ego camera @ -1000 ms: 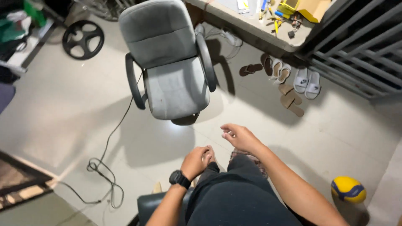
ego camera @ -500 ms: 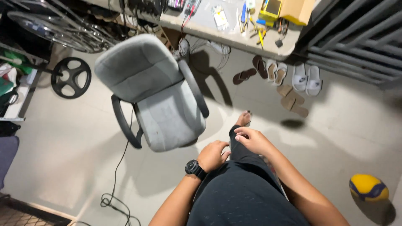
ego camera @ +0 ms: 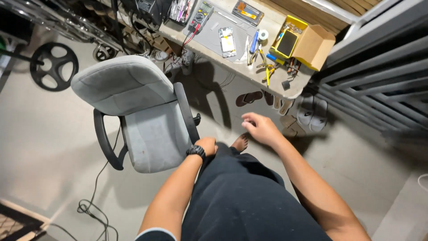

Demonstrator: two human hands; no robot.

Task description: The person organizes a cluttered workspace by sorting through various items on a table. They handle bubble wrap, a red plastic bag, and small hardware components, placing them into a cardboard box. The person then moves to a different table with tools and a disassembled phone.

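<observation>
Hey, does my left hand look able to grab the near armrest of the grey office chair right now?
Probably yes. The left hand sits right beside the chair's near armrest, at its front end, with nothing between them; whether they already touch is unclear.

Grey upholstered office chair point(ego camera: 133, 111) with black armrests at ten o'clock; a black wristwatch point(ego camera: 195, 151) and black trousers point(ego camera: 240, 196) at six. On the beige workbench point(ego camera: 243, 58) at twelve, a yellow tray point(ego camera: 290, 40) beside a tan cardboard box point(ego camera: 315, 47); pale grey floor point(ego camera: 44, 134).
</observation>
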